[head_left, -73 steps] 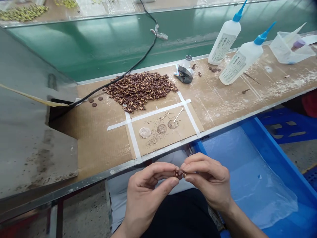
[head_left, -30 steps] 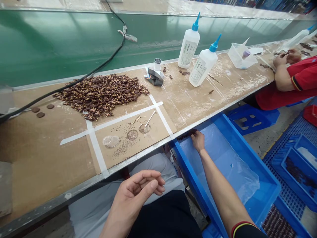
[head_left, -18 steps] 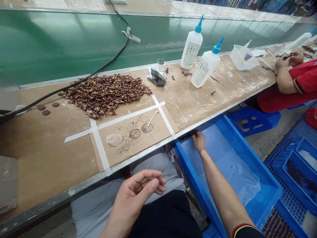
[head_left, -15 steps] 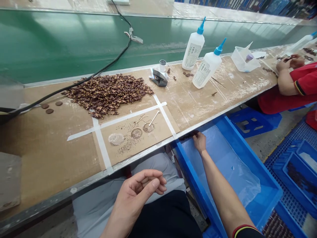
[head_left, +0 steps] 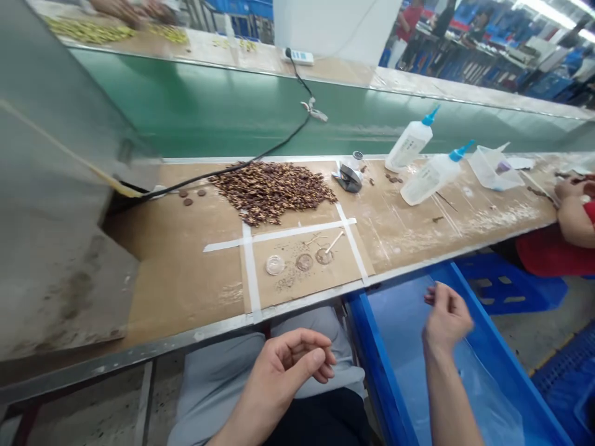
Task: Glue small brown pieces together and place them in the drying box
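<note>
My left hand (head_left: 297, 365) hovers over my lap, its fingers loosely curled with a gap to the thumb; nothing shows in it. Above the blue bin (head_left: 493, 337) beside the table, my right hand (head_left: 446, 316) is closed in a pinch; a small dark bit seems to show at its fingertips, too blurred to name. Clear plastic film (head_left: 395, 316) lines the bin. On the table is a heap of small dark-brown and yellow pieces (head_left: 279, 189). In front of it, small clear round dishes (head_left: 275, 265) stand on cardboard, with a white-tipped swab (head_left: 334, 241) on one.
Two white bottles with blue nozzles (head_left: 425, 176) and a clear plastic tub (head_left: 495, 168) stand on the right of the table. A black cable (head_left: 260, 155) crosses its back. A metal housing (head_left: 69, 279) stands left. A co-worker's hand (head_left: 574, 192) is at the far right.
My right hand has come out from by the table edge inside the bin and moved up and right, over it. My left hand keeps its pose. The view has turned left and up.
</note>
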`<action>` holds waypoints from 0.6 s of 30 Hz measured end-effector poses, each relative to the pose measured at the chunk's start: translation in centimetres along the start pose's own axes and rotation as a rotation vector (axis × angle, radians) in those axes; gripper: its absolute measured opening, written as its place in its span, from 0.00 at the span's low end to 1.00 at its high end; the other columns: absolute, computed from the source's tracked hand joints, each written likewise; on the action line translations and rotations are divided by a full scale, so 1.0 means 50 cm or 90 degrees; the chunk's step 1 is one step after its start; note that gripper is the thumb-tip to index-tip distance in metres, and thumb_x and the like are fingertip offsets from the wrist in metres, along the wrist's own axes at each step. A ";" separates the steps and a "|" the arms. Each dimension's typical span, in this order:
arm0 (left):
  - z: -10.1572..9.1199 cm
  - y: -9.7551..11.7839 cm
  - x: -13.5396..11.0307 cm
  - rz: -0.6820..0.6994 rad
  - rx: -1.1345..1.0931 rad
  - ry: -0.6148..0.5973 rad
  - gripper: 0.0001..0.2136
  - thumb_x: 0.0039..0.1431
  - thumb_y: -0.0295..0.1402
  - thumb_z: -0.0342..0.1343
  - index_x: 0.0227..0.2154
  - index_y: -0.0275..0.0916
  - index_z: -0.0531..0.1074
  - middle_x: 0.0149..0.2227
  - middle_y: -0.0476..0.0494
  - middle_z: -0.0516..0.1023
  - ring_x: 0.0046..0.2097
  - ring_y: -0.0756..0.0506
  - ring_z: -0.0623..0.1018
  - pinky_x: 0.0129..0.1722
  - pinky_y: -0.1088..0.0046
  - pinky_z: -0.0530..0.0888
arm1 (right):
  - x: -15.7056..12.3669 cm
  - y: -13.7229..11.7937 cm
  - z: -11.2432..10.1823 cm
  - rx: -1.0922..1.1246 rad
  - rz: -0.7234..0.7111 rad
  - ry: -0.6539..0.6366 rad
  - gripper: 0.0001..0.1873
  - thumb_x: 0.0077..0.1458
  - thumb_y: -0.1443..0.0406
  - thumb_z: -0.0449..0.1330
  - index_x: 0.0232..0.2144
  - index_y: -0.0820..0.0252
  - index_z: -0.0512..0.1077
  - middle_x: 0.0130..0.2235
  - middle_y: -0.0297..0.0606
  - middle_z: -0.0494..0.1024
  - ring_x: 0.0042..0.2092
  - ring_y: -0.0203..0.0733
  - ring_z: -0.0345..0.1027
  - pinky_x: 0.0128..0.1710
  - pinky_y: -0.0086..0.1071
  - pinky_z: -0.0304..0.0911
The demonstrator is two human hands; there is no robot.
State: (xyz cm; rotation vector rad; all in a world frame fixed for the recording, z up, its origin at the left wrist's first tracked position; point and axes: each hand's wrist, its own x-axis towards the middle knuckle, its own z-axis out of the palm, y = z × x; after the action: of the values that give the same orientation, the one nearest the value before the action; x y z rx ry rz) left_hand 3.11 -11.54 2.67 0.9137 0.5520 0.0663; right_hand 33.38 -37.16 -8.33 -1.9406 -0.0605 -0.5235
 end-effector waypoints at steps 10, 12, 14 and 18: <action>-0.057 0.021 -0.065 0.076 0.008 0.042 0.16 0.70 0.49 0.75 0.45 0.40 0.90 0.41 0.37 0.92 0.40 0.42 0.88 0.46 0.68 0.84 | -0.054 -0.489 0.326 0.029 -0.366 -0.663 0.09 0.77 0.59 0.67 0.49 0.54 0.88 0.51 0.37 0.90 0.50 0.44 0.85 0.53 0.35 0.77; -0.079 0.030 -0.102 0.094 0.029 0.103 0.15 0.70 0.49 0.74 0.45 0.42 0.90 0.42 0.38 0.92 0.42 0.41 0.89 0.48 0.67 0.85 | -0.076 -0.530 0.414 -0.077 -0.437 -0.722 0.09 0.76 0.63 0.66 0.49 0.53 0.87 0.52 0.36 0.90 0.50 0.42 0.83 0.53 0.34 0.74; -0.109 0.034 -0.145 0.112 0.053 0.194 0.15 0.69 0.49 0.74 0.44 0.43 0.91 0.43 0.39 0.92 0.43 0.40 0.89 0.50 0.67 0.85 | -0.098 -0.554 0.473 -0.148 -0.475 -0.740 0.07 0.72 0.65 0.67 0.45 0.53 0.88 0.47 0.37 0.91 0.47 0.45 0.82 0.52 0.35 0.71; -0.177 0.047 -0.243 0.189 0.098 0.408 0.15 0.70 0.50 0.73 0.44 0.44 0.91 0.42 0.40 0.92 0.44 0.38 0.91 0.50 0.66 0.87 | -0.126 -0.572 0.503 -0.216 -0.522 -0.759 0.07 0.64 0.66 0.69 0.34 0.53 0.87 0.41 0.42 0.90 0.42 0.51 0.80 0.44 0.39 0.65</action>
State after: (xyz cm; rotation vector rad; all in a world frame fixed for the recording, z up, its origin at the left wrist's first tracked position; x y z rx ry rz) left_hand -11.17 -7.03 5.37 1.1204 1.0185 0.6075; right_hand 28.12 -1.54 5.59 -2.2482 -1.6445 0.2165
